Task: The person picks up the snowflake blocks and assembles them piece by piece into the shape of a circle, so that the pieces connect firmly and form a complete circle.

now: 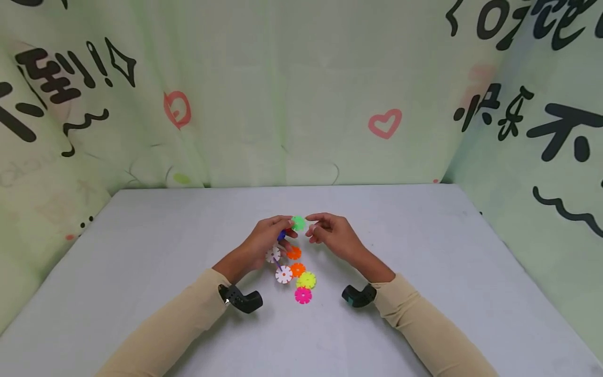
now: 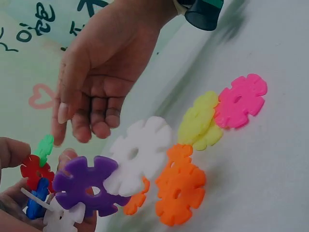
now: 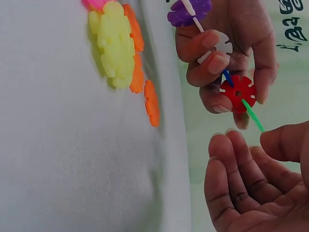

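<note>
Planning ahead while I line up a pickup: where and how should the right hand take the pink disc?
Probably a pinch across the notched rim of the pink disc, with the right hand coming from the near right. The disc looks thin and low on the table; the yellow discs crowd its far edge, leaving the near rim free.

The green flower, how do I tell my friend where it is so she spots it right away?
Find the big white table, then the left hand and right hand above it. Look in the gap between them, at one end of the joined flowers in the left hand. The green flower is the only green one, joined to a red flower.
</note>
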Tool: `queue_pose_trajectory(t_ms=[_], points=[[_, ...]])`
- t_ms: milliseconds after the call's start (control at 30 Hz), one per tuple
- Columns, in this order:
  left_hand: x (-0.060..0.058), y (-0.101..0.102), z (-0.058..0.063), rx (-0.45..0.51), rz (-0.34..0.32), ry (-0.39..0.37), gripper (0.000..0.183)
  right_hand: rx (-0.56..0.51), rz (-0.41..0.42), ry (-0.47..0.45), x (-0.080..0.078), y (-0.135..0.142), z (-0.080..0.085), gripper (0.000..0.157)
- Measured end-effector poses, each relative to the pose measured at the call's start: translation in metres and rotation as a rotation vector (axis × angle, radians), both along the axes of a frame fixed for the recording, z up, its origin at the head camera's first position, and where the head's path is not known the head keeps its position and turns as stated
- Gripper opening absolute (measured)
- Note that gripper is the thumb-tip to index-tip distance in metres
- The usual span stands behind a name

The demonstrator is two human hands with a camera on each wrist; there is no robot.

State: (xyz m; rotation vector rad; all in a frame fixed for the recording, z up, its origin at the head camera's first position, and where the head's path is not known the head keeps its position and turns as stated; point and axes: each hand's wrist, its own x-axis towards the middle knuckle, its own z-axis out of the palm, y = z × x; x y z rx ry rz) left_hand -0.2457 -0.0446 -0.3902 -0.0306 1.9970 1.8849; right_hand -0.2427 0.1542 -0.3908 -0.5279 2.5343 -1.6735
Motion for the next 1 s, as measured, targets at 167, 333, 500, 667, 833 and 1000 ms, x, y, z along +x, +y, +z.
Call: queue_pose_trajectory(t_ms=[167,333,500,667,833,1000], points=[[-0.003,-0.005,0.002,0.009,0.039,-0.019,0.040,0.106,0.001,-0.018,0.000,-0.002,-0.006,0.025],[-0.005,-0.010,0.001,0.036,0.054,-0.032,0.037,0.209,0.063,-0.019,-0.001,-0.006,-0.010,0.022],[-0.006,-0.012,0.001,0.043,0.066,-0.039,0.032,0.250,0.131,-0.037,-0.001,-0.011,-0.014,0.021],[-0.005,-0.014,0.000,0.026,0.084,-0.056,0.032,0.275,0.151,-0.039,-0.001,-0.017,-0.017,0.022],[-0.004,-0.016,-0.001,0.048,0.124,-0.050,0.032,0.325,0.134,-0.061,-0.001,-0.024,-0.016,0.025],[-0.004,-0.018,-0.001,0.066,0.115,-0.028,0.034,0.409,0.110,-0.051,-0.001,-0.030,-0.013,0.028]])
